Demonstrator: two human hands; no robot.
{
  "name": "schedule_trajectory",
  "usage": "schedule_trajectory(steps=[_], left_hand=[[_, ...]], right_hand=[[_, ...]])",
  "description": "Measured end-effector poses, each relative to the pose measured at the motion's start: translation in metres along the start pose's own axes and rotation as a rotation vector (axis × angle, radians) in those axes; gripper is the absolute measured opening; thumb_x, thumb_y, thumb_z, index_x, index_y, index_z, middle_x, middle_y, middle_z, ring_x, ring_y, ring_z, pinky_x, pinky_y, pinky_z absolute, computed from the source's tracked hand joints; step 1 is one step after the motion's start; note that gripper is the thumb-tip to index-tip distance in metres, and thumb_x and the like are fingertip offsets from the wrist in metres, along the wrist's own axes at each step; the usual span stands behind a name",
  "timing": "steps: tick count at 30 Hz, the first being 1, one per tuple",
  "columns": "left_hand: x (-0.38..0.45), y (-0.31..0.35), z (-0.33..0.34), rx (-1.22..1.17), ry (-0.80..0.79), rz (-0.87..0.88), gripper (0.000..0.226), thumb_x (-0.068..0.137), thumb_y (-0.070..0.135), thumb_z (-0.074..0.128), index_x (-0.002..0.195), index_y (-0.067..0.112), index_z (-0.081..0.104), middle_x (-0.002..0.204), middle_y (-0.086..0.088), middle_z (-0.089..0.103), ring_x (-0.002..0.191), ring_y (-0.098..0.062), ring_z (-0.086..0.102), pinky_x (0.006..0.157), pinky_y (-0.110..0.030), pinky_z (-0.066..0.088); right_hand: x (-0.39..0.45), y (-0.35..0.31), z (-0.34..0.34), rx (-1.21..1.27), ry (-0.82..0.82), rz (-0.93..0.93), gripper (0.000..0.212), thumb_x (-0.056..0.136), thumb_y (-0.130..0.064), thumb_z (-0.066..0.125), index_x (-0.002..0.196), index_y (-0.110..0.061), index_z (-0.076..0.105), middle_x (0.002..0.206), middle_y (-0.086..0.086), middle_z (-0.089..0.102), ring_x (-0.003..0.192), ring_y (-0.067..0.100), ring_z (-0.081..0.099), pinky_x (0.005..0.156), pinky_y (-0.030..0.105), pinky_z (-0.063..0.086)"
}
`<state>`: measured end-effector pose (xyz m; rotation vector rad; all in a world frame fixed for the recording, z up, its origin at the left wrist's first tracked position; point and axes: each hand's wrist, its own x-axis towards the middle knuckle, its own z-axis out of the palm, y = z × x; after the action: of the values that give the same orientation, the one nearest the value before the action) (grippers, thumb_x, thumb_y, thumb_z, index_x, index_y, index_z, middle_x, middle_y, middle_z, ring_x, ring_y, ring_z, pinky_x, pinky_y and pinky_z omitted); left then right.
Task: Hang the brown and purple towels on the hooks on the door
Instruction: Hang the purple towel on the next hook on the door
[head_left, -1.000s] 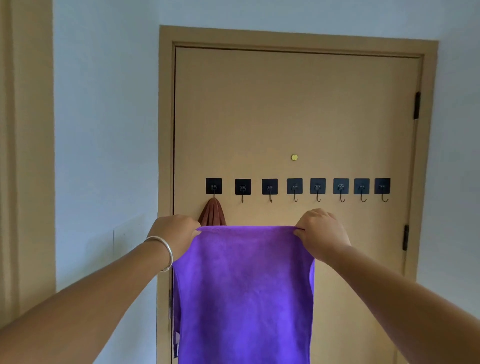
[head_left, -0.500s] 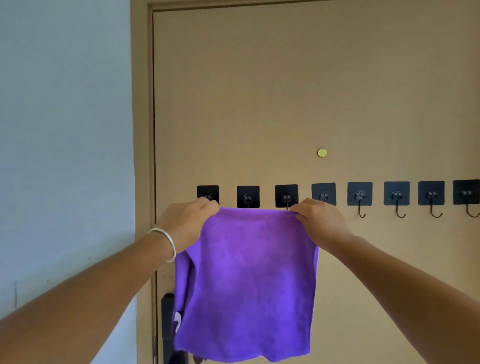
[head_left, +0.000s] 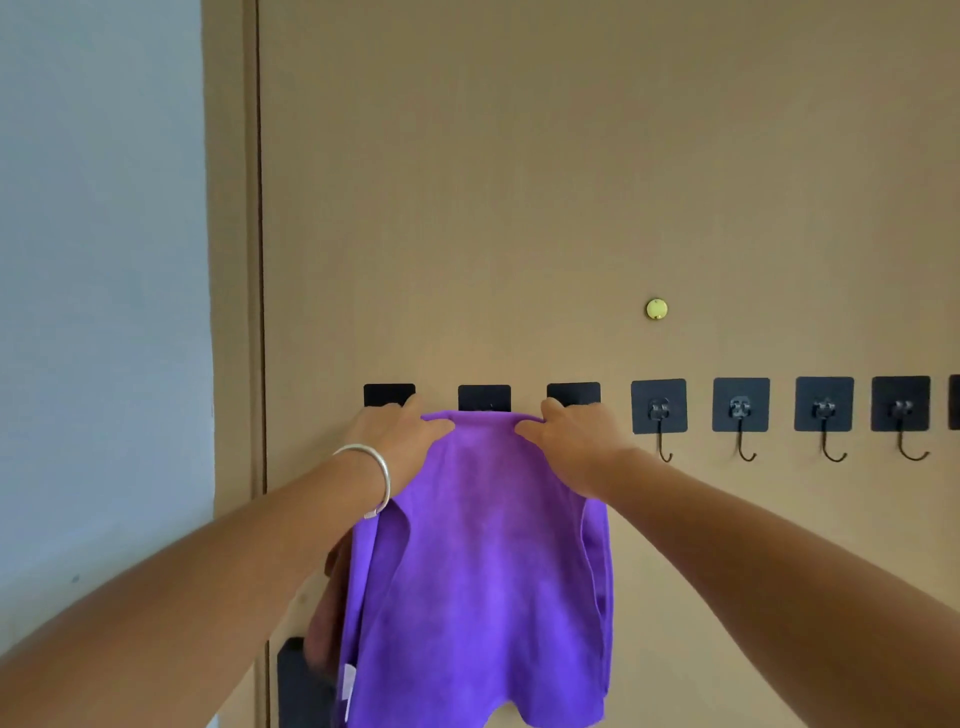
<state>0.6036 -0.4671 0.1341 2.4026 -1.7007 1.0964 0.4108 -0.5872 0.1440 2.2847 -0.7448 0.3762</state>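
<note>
I have the purple towel (head_left: 483, 561) pinched by its top edge in both hands, held up against the door (head_left: 519, 182) at hook height.

From the left: pale wall (head_left: 98, 312), then the door frame (head_left: 228, 260). My left hand (head_left: 397, 441), a silver bangle (head_left: 371, 480) on its wrist, grips the towel's upper left corner just under the first black hook pad (head_left: 389, 395). A bit of the brown towel (head_left: 327, 618) shows behind the purple one, low on its left. The gathered top edge sits right below the second pad (head_left: 484, 397). My right hand (head_left: 574, 447) grips the upper right corner beneath the third pad (head_left: 573, 393). Further right, four bare hooks (head_left: 658, 415) hang in a row, a small brass disc (head_left: 656, 309) above them.
</note>
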Motion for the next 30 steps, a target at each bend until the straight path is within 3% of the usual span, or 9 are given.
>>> schedule_trajectory(steps=[6,10,16,19,24,27,30], left_hand=[[0.012,0.013,0.013,-0.113,-0.010,-0.005,0.054,0.086,0.002,0.038,0.131,0.031,0.045,0.127,-0.006,0.048,0.087,-0.031,0.061,0.061,-0.033,0.036],[0.001,0.025,0.027,-0.178,-0.028,0.031,0.033,0.091,0.013,0.037,0.112,0.029,0.057,0.107,-0.004,0.054,0.085,-0.029,0.059,0.069,-0.034,0.042],[-0.013,0.051,0.043,-0.158,-0.131,0.070,0.028,0.090,0.032,0.047,0.114,0.028,0.059,0.119,-0.003,0.049,0.106,-0.027,0.054,0.075,-0.036,0.041],[-0.012,0.045,0.039,-0.007,-0.128,0.155,0.037,0.089,0.045,0.044,0.115,0.025,0.061,0.121,-0.005,0.048,0.110,-0.028,0.046,0.084,-0.040,0.036],[-0.022,0.036,0.043,0.131,-0.208,0.350,0.055,0.087,0.057,0.043,0.127,0.019,0.052,0.123,-0.007,0.052,0.115,-0.028,0.045,0.093,-0.044,0.032],[-0.023,0.027,0.041,0.144,-0.270,0.460,0.070,0.074,0.068,0.053,0.127,0.022,0.047,0.122,-0.003,0.054,0.117,-0.025,0.042,0.101,-0.049,0.029],[-0.018,0.018,0.031,0.224,-0.391,0.484,0.094,0.059,0.071,0.066,0.136,0.024,0.039,0.127,-0.003,0.046,0.124,-0.025,0.036,0.108,-0.057,0.018]], right_hand=[[0.013,-0.012,0.016,0.040,-0.032,0.058,0.045,0.092,-0.008,0.045,0.134,-0.021,0.040,0.112,0.007,0.052,0.093,0.030,0.061,0.061,0.036,0.035],[0.009,-0.028,0.030,0.077,-0.066,0.008,0.034,0.095,-0.016,0.046,0.129,-0.023,0.046,0.105,0.006,0.055,0.091,0.029,0.061,0.061,0.034,0.036],[-0.003,-0.059,0.059,0.223,-0.041,-0.012,0.032,0.094,-0.027,0.054,0.125,-0.020,0.051,0.114,0.007,0.048,0.090,0.027,0.056,0.062,0.034,0.043],[-0.001,-0.056,0.059,0.250,0.012,-0.021,0.027,0.097,-0.031,0.045,0.121,-0.021,0.054,0.113,0.006,0.047,0.091,0.025,0.053,0.064,0.034,0.043],[-0.011,-0.052,0.054,0.290,-0.071,-0.106,0.021,0.094,-0.024,0.048,0.113,-0.020,0.055,0.104,0.002,0.058,0.090,0.024,0.056,0.067,0.034,0.046],[-0.015,-0.045,0.048,0.273,-0.072,-0.114,0.019,0.092,-0.016,0.045,0.106,-0.020,0.057,0.097,0.001,0.059,0.082,0.023,0.056,0.064,0.034,0.046],[-0.014,-0.036,0.042,0.265,0.035,-0.053,0.025,0.091,-0.014,0.041,0.107,-0.023,0.058,0.099,0.001,0.058,0.084,0.025,0.057,0.061,0.031,0.038]])
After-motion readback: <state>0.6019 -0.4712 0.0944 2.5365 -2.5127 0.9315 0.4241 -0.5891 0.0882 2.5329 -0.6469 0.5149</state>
